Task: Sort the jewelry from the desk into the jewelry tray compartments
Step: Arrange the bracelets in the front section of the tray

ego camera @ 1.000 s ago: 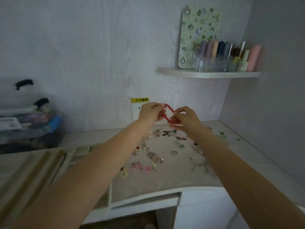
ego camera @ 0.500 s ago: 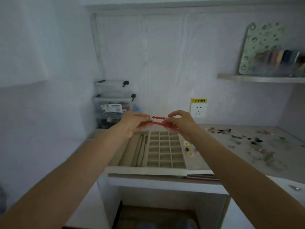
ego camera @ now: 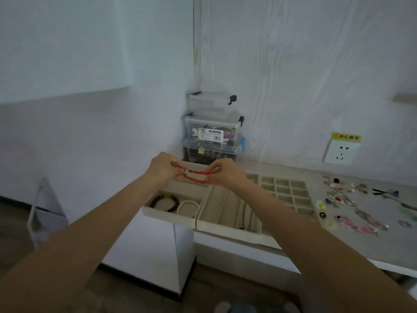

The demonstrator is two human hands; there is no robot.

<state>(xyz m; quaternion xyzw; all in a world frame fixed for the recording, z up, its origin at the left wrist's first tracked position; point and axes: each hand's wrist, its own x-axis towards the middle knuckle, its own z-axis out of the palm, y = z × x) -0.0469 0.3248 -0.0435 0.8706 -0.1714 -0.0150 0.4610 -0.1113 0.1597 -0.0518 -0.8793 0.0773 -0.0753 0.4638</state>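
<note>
at mid-frame the left hand (ego camera: 163,168) and right hand (ego camera: 223,173) each pinched an end of a red bead bracelet (ego camera: 195,177), stretched between them above the jewelry tray (ego camera: 171,218). a dark bracelet (ego camera: 164,202) and a white bracelet (ego camera: 188,207) lay in its lower-left compartment.

The right forearm (ego camera: 282,213) crosses the jewelry tray (ego camera: 221,227), hiding part of its long slots and the near-left cells of its grid, and what lies in the slot beside the arm is too dim to name. The red bead bracelet (ego camera: 195,177) disappears at both ends behind the pinching fingertips of the left hand (ego camera: 163,168) and right hand (ego camera: 222,173), so its full loop cannot be seen. The loose jewelry on the desk (ego camera: 361,245) is small and blurred, the right edge cuts off the shelf (ego camera: 406,99), and the label on the stacked storage boxes (ego camera: 212,132) is unreadable.
</note>
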